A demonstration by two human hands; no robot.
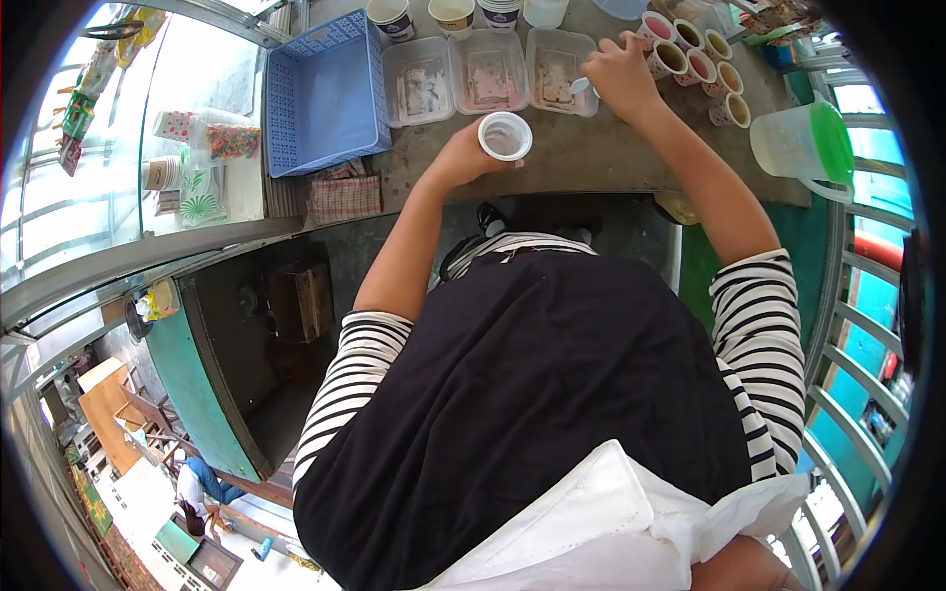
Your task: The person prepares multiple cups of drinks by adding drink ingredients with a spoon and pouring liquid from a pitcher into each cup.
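Nearest camera: white cloth point(611, 522) bunched at the bottom edge, over a black apron point(522, 394) and striped sleeves point(759, 335); these filled the lower frame.
Counter edge: grey counter point(591, 158) ended just below the left hand; bare strip ran between that edge and the row of tubs.
Open room: clear patch of counter right of the cup, up to the green-lidded jug point(808, 143) at the right edge.
Left boundary: blue basket point(325, 94) stood beside the tubs, with a folded checked cloth point(345, 197) below it.
Left hand point(463, 158): fingers wrapped round the small white cup point(505, 135), clamped on its side wall; cup upright, mouth open to the camera, held above the counter near its front edge.
Right hand point(621, 74): fingers pinched together on a spoon point(581, 87), its bowl at the rim of the rightmost clear tub point(560, 69).
Cup against spoon: near, not touching; cup lay below and left of the spoon.
Other tubs: two more clear tubs point(453, 79) to the left, contents smeared.
Small pots point(700, 64): cluster of filled cups right of the right hand.
Hard to make out: cup contents, possibly a pale residue; top-row cups point(448, 15) cut off by the frame.
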